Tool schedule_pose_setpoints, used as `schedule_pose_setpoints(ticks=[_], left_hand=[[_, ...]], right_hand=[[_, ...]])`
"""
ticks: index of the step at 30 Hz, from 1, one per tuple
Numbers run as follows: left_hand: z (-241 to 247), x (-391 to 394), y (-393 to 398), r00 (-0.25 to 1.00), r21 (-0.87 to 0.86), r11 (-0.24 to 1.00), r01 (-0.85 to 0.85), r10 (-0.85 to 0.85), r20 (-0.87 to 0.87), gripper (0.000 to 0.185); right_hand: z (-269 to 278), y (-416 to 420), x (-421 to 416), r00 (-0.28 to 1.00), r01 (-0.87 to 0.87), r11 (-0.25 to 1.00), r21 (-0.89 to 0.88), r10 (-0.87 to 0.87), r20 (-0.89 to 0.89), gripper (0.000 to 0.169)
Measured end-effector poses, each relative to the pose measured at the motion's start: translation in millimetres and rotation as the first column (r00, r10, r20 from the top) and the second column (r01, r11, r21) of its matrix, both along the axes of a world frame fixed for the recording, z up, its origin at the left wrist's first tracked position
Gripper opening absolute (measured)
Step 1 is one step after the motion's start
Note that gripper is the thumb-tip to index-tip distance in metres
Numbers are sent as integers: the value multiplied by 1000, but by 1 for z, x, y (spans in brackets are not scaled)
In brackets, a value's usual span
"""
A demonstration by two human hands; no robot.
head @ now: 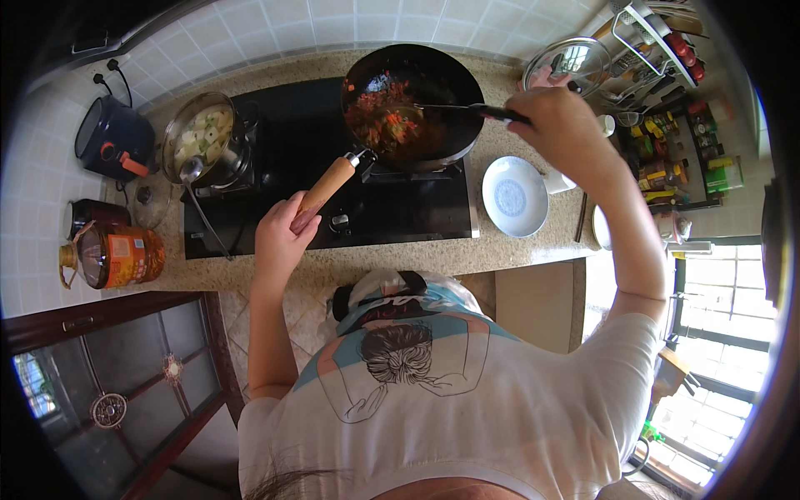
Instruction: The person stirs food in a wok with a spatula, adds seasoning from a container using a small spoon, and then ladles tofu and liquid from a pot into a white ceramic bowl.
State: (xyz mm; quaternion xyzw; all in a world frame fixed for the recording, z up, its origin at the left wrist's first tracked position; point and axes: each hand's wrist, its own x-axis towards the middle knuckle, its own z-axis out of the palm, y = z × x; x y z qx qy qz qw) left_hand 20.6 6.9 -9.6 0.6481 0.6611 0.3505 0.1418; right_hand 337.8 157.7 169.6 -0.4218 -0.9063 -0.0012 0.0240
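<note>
My left hand (282,231) grips the wooden handle (328,187) of a dark wok (447,75), which sits on the right burner of a black gas hob (287,147). The wok is tilted, and chopped red and green food (387,115) lies in its left and middle part. Above the wok's right rim, my right hand (553,119) is closed around the black handle of a metal spatula (444,106). The spatula's head is down among the food and partly hidden. A white plate with a blue pattern (515,197) lies on the counter below my right forearm.
A steel pot (234,156) of pale chunks stands on the left burner, with a ladle (206,209) leaning across its rim. An oil jug (112,255) and a dark air fryer (115,137) are at the left. A glass lid (567,65) and spice bottles (662,169) are at the right.
</note>
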Motion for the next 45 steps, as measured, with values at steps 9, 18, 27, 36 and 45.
schedule_pose_setpoints(ticks=[9, 18, 27, 36, 45], left_hand=[[-4, 0, 1, 1000, 41, 999, 15, -15, 4, 35], [-5, -1, 2, 1000, 42, 999, 25, -26, 10, 35], [0, 1, 3, 999, 19, 999, 29, -30, 35, 38], [-3, 0, 1, 1000, 33, 999, 9, -10, 26, 36], [0, 2, 0, 999, 17, 1000, 2, -3, 33, 36]], right_hand=[[25, -32, 4, 984, -148, 986, 82, 139, 108, 10], [1, 25, 11, 996, 90, 984, 151, -91, 1, 17], [-51, 101, 18, 977, 154, 983, -102, -167, -130, 22], [-30, 55, 39, 956, -289, 922, 258, 291, 33, 27], [45, 22, 63, 957, -216, 916, 339, 130, 259, 28]])
